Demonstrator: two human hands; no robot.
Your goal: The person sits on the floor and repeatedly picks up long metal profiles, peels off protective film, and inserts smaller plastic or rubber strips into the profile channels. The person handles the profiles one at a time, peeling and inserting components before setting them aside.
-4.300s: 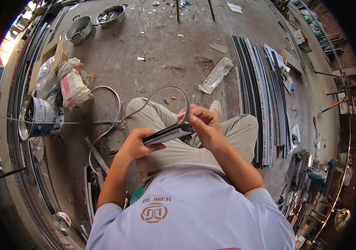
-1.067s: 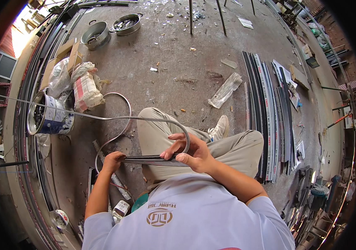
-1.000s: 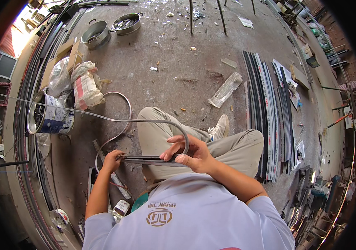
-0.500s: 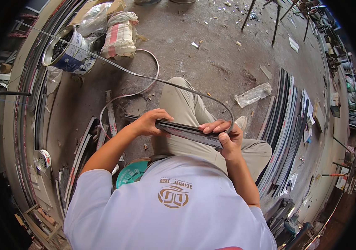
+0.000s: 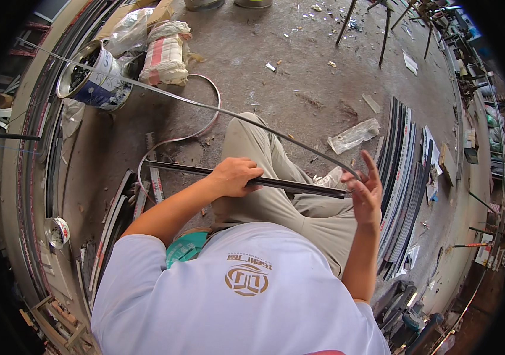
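A long dark metal profile (image 5: 299, 186) lies slantwise across my lap, its right end lower than its left. My left hand (image 5: 236, 176) is closed around it near its middle, knuckles up. At the profile's right end is my right hand (image 5: 366, 198), with its index finger raised and its thumb and other fingers curled in. A thin grey flexible strip (image 5: 276, 131) comes from the upper left and bends down into those right-hand fingers, close to the profile's end. The fingers partly hide where strip and profile meet.
A paint bucket (image 5: 101, 80) and a tied white bundle (image 5: 165, 56) stand at the upper left. Long profiles (image 5: 397, 183) are stacked on the right, near a crumpled plastic wrapper (image 5: 353, 136). More profiles (image 5: 110, 222) lie beside my left arm, near a small round tin (image 5: 57, 232).
The profile has slid rightward and turned, showing its dark side. My right hand has moved right to its end, index finger now raised. The grey strip's tight loop has flattened out.
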